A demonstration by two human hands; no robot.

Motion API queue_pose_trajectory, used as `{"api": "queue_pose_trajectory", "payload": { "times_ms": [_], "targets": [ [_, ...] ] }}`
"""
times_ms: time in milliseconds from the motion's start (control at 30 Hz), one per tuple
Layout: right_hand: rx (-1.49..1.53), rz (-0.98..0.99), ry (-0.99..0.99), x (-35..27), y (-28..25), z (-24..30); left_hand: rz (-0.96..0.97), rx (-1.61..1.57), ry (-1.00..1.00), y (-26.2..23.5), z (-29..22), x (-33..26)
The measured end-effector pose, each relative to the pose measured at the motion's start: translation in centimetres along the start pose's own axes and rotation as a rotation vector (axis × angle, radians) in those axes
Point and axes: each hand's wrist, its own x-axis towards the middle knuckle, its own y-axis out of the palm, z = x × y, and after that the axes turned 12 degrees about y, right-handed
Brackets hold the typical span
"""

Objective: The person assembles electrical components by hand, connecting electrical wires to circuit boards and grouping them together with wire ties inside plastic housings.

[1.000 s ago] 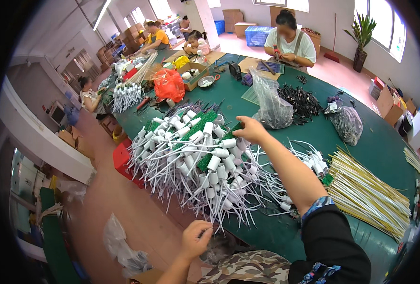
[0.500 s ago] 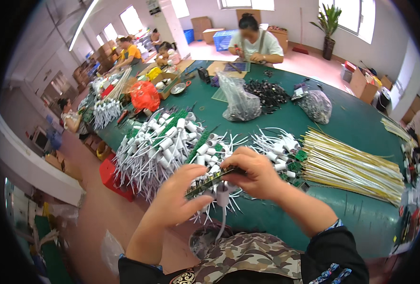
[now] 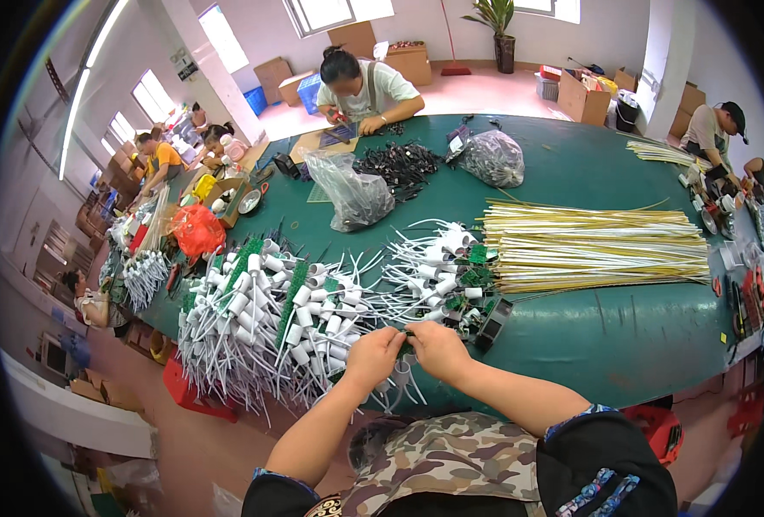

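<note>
Table (image 3: 623,336): a big green-topped bench curves in front of me, and everything I handle lies on it.
Socket heap (image 3: 261,319): a wide pile of white lamp sockets with white leads and green circuit boards, on the table to my left, spilling over the near edge.
Yellow sleeves (image 3: 589,250): a long bundle of thin yellow strands lying flat to my right, well apart from my hands.
Smaller socket pile (image 3: 438,271): more white sockets and green boards, between the heap and the yellow sleeves, just beyond my fingers.
Clear bags (image 3: 352,189): plastic bags of small parts farther back, near a seated person working at the far edge.
Left hand (image 3: 373,353): my fingers are curled closed, pinched on the small piece between my hands at the table's near edge.
Right hand (image 3: 433,345): closed the same way, fingertips meeting my left hand on that same piece.
Piece in my grip (image 3: 403,366): a small green board with a white socket and leads hanging below it, mostly hidden by my fingers.
</note>
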Motion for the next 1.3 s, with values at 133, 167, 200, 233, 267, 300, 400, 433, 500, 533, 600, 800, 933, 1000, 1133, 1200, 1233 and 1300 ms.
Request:
{"api": "queue_pose_trajectory", "payload": {
  "times_ms": [133,167,200,233,267,300,400,433,500,533,600,800,933,1000,1133,1200,1233,1300],
  "targets": [
    [-0.063,0.082,0.020,0.9,-0.9,-0.5,0.065,0.027,0.001,-0.3,0.4,0.6],
    [-0.014,0.171,-0.017,1.7,-1.6,0.0,0.045,-0.114,0.008,-0.6,0.8,0.5],
    [0.034,0.257,-0.054,2.0,-2.0,0.2,0.027,-0.256,0.017,-0.7,0.9,0.4],
    [0.036,0.260,-0.053,2.0,-1.8,0.2,0.027,-0.255,0.014,-0.6,1.1,0.4],
    [-0.011,0.287,0.001,2.0,-1.4,0.0,0.026,-0.260,-0.042,-0.4,1.2,0.3],
    [-0.059,0.312,0.054,2.3,-1.0,-0.2,0.022,-0.263,-0.095,-0.4,1.3,0.5],
    [-0.094,0.206,0.035,2.2,0.7,-0.6,-0.007,-0.236,-0.130,-0.1,1.3,1.0],
    [-0.111,0.139,0.059,2.2,1.2,-0.6,-0.036,-0.203,-0.154,0.1,1.4,1.2],
    [-0.116,0.166,0.078,2.4,1.0,-0.7,-0.012,-0.209,-0.173,0.5,2.5,0.7],
    [-0.047,0.229,0.011,2.7,0.5,-0.7,-0.015,-0.300,-0.177,0.7,3.1,0.4],
    [0.017,0.409,-0.029,3.5,-0.5,-0.1,0.016,-0.281,-0.146,0.7,3.8,0.0],
    [-0.072,0.370,0.021,3.6,-0.4,-0.7,0.074,-0.523,-0.206,0.8,5.0,-0.4],
    [-0.109,0.441,-0.040,4.0,-0.1,-1.5,0.042,-0.371,-0.097,2.2,5.3,-1.9],
    [-0.172,0.427,-0.018,3.9,0.2,-1.2,-0.054,-0.323,-0.122,2.8,4.5,-1.8],
    [-0.204,0.252,0.000,2.7,2.4,-0.3,-0.012,-0.104,-0.340,2.7,3.7,-1.3],
    [-0.142,0.181,0.034,3.2,2.6,0.8,-0.165,-0.190,-0.337,2.7,4.4,-2.0],
    [-0.059,0.128,0.040,4.3,1.9,0.8,-0.164,-0.194,-0.335,2.4,4.6,-2.2],
    [0.186,-0.083,0.006,7.3,-0.2,1.2,-0.307,-0.276,-0.265,0.8,5.1,-3.2]
  ]
}}
